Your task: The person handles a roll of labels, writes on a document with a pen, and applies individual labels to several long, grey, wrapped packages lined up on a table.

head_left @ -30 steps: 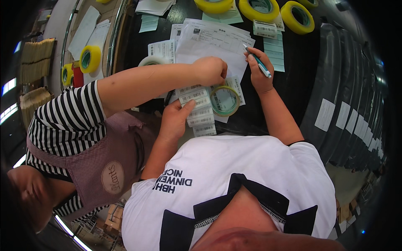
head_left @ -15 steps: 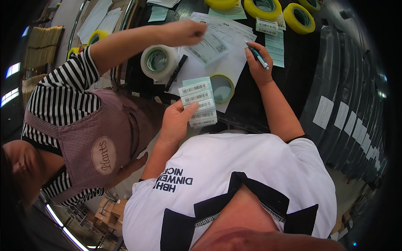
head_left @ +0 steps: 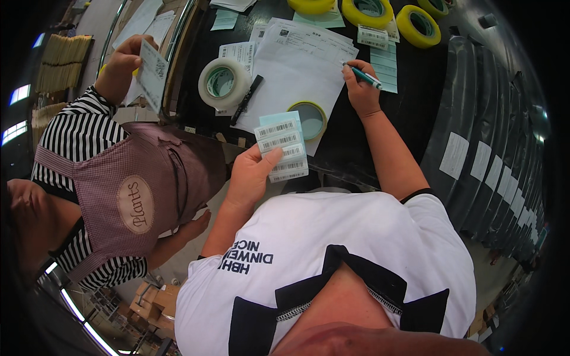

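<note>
Packing workshop: tape rolls (head_left: 408, 29), barcode labels (head_left: 279, 142), cardboard boxes (head_left: 146, 301).

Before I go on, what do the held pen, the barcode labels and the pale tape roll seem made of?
Pen: probably hard plastic, given its smooth teal-and-white barrel.
Barcode labels: likely paper, thin and crisply printed; whether coated, I can't tell.
Pale tape roll: seemingly plastic film, satiny and translucent, judging by its milky wound layers.

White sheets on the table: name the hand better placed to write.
Probably the right hand: it holds a pen at the edge of the sheets, while the left hand holds barcode labels.
</note>
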Demonstrator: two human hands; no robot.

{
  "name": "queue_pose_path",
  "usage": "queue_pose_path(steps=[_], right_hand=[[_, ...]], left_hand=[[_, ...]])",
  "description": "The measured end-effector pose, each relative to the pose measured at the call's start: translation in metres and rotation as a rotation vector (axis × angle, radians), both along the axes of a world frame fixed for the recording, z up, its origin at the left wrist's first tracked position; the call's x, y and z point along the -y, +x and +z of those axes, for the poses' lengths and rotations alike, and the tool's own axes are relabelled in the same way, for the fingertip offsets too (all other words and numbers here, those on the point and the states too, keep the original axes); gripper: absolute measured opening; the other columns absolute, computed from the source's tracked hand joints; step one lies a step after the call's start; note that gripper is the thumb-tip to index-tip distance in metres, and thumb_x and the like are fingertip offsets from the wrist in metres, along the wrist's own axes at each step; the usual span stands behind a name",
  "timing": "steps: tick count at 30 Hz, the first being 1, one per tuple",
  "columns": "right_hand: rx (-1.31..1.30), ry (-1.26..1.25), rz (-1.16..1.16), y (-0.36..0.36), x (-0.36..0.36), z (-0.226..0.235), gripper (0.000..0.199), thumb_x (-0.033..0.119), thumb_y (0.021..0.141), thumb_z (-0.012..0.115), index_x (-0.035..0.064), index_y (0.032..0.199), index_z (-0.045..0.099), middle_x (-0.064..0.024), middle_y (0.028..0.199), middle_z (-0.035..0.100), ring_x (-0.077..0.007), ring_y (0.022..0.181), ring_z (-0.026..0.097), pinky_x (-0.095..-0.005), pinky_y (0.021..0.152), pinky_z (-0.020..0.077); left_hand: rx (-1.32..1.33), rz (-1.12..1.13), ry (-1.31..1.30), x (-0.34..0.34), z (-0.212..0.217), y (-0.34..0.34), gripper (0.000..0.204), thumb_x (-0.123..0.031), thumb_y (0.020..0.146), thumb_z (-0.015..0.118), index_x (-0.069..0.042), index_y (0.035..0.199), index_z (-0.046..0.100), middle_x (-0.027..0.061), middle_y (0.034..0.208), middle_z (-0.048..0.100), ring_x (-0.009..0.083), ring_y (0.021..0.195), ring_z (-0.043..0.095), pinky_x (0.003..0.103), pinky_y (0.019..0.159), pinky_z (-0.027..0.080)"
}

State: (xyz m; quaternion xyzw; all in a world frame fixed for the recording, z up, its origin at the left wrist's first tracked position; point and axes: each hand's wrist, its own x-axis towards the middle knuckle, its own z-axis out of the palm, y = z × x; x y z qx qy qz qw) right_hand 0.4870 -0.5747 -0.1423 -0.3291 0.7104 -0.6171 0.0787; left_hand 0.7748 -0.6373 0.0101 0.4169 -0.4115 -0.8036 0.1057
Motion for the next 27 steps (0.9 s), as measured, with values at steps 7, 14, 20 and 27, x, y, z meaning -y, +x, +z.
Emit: queue_pose_path(steps=[7,14,20,27], right_hand=[[-0.001,0.007,0.037,-0.001,-0.003,-0.001,0.017,0.011,0.091,0.062,0.0005,0.103,0.057,-0.0072,0.086,0.065,-0.0106,0.076,0.062,-0.0238,0.069,0.0506],[-0.136,-0.034,-0.011,0.006,0.001,0.012,0.015,0.012,0.085,0.066,0.0038,0.098,0.064,-0.0072,0.085,0.066,-0.0159,0.074,0.063,-0.0269,0.068,0.0506],[-0.184,0.035,-0.066,0.007,-0.009,0.026,0.016,0.008,0.084,0.068,0.0038,0.099,0.064,-0.0054,0.087,0.067,-0.0108,0.076,0.063,-0.0249,0.069,0.0507],[-0.105,-0.050,-0.036,-0.007,-0.027,0.031,0.009,0.010,0.083,0.067,0.0051,0.088,0.062,-0.0058,0.077,0.064,-0.0133,0.069,0.062,-0.0276,0.061,0.0490]], left_hand=[[-0.022,0.003,-0.011,-0.005,-0.004,0.001,0.027,-0.013,0.093,0.060,0.002,0.115,0.062,0.0083,0.106,0.067,0.0143,0.092,0.064,0.029,0.083,0.052],[-0.035,0.004,-0.003,-0.003,-0.005,0.001,0.027,-0.012,0.093,0.060,0.002,0.116,0.062,0.0081,0.106,0.067,0.0142,0.092,0.064,0.029,0.083,0.052],[-0.010,0.010,-0.007,-0.002,-0.006,0.000,0.027,-0.011,0.093,0.059,0.004,0.116,0.062,0.0090,0.107,0.067,0.0143,0.093,0.063,0.029,0.084,0.051],[-0.072,-0.001,0.012,0.002,-0.017,-0.001,0.027,-0.011,0.093,0.059,0.004,0.116,0.061,0.0099,0.108,0.066,0.0156,0.093,0.064,0.030,0.084,0.051]])
